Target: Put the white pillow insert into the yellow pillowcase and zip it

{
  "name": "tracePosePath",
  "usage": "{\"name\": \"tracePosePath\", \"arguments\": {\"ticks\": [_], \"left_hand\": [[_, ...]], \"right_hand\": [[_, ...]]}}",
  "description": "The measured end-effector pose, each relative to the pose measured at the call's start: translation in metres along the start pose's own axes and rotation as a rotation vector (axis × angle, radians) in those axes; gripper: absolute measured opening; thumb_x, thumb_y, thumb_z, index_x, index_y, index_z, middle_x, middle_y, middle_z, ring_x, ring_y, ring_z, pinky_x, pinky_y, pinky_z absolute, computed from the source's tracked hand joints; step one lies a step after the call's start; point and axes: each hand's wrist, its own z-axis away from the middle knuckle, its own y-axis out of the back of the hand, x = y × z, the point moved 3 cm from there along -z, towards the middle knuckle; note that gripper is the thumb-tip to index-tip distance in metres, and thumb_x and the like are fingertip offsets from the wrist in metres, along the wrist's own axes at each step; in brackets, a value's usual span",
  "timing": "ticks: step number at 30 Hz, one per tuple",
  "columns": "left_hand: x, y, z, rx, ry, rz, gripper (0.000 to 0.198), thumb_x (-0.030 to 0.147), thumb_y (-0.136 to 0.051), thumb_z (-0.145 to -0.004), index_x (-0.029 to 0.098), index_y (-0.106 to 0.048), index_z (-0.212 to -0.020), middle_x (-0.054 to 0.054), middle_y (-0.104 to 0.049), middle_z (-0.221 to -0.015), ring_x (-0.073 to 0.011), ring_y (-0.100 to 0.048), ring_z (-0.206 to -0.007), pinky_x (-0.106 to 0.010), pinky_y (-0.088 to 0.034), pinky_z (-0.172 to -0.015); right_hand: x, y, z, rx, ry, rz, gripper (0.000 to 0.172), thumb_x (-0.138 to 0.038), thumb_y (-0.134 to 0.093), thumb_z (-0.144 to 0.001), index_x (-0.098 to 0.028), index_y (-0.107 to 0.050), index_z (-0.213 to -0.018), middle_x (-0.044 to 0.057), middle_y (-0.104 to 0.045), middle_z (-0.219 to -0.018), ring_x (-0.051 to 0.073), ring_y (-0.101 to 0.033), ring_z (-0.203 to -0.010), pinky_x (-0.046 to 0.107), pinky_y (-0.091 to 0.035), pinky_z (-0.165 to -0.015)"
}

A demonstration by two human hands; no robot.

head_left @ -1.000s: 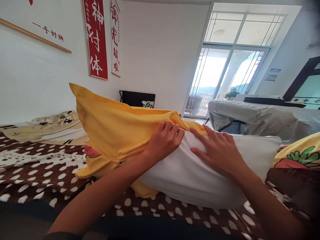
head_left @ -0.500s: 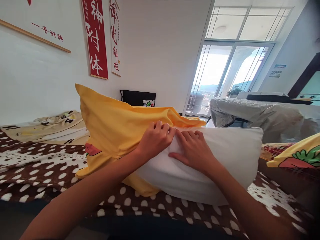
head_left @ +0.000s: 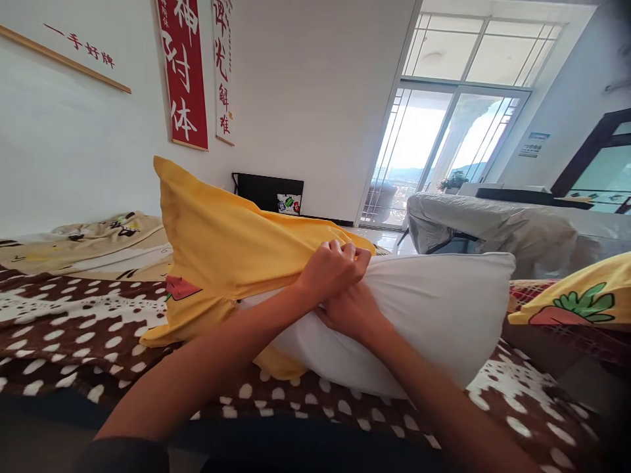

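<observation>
Softly creased, the yellow cotton pillowcase [head_left: 231, 243] half-sheathes a plump white pillow [head_left: 424, 315]; left hand [head_left: 331, 270] fists its hem, right hand [head_left: 352, 310] curls just below, pressing the pillow.

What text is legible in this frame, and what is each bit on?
"一手好牌": red characters on the white wall scroll.
"神附体": white characters on the red banner; the top is cut off by the frame.
"光解难": on the narrow white banner; the top character is cut off.
Blue wall sign: too small to read.

Open blanket [head_left: 59, 322] left of pillow [head_left: 434, 315]
</observation>
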Motion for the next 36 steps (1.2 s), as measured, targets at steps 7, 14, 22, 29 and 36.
{"name": "tracePosePath", "arguments": {"ticks": [7,14,22,29,36], "left_hand": [[0.008,-0.007,0.031,-0.051,-0.094,-0.023,0.022,0.006,-0.033,-0.091,0.015,-0.053,-0.094,-0.005,-0.056,-0.075,-0.0164,-0.056,-0.06,-0.026,-0.027,-0.046],[-0.051,0.004,0.097,-0.138,0.192,-0.242,0.017,0.007,-0.04,-0.087,0.015,-0.054,-0.093,-0.008,-0.054,-0.082,-0.0215,-0.053,-0.074,-0.031,-0.037,-0.054],[-0.055,0.002,0.136,-0.035,-0.06,-0.153,0.014,0.012,-0.044,-0.088,0.017,-0.057,-0.089,-0.007,-0.057,-0.081,-0.0187,-0.053,-0.074,-0.033,-0.04,-0.064],[-0.028,-0.034,0.061,-0.096,0.125,0.086,0.018,0.011,-0.035,-0.091,0.017,-0.052,-0.089,-0.006,-0.058,-0.08,-0.0205,-0.056,-0.075,-0.029,-0.035,-0.054],[-0.011,-0.044,0.097,-0.012,-0.062,0.161,0.025,0.015,-0.038,-0.092,0.013,-0.053,-0.111,-0.014,-0.059,-0.114,-0.0235,-0.055,-0.104,-0.037,-0.041,-0.083]], "right_hand": [[0.021,-0.023,-0.014,0.021,-0.234,0.041,0.03,-0.018,-0.037,-0.09,-0.015,-0.067,-0.092,0.013,-0.065,-0.088,0.024,-0.053,-0.083,0.036,-0.033,-0.074],[0.032,-0.022,-0.014,0.029,-0.308,0.165,0.024,-0.015,-0.039,-0.088,-0.015,-0.063,-0.09,0.013,-0.065,-0.087,0.024,-0.057,-0.077,0.035,-0.029,-0.071],[0.031,-0.024,-0.023,-0.007,-0.316,0.139,0.023,-0.018,-0.042,-0.086,-0.013,-0.062,-0.096,0.014,-0.065,-0.093,0.024,-0.057,-0.081,0.035,-0.029,-0.074],[0.033,-0.02,-0.02,0.044,-0.265,0.184,0.032,-0.024,-0.034,-0.091,-0.014,-0.065,-0.093,0.014,-0.063,-0.091,0.026,-0.053,-0.083,0.038,-0.029,-0.076],[0.027,-0.034,0.021,0.215,-0.218,0.163,0.046,-0.033,-0.038,-0.093,-0.014,-0.047,-0.135,0.02,-0.046,-0.135,0.031,-0.038,-0.126,0.043,-0.023,-0.099]]}}
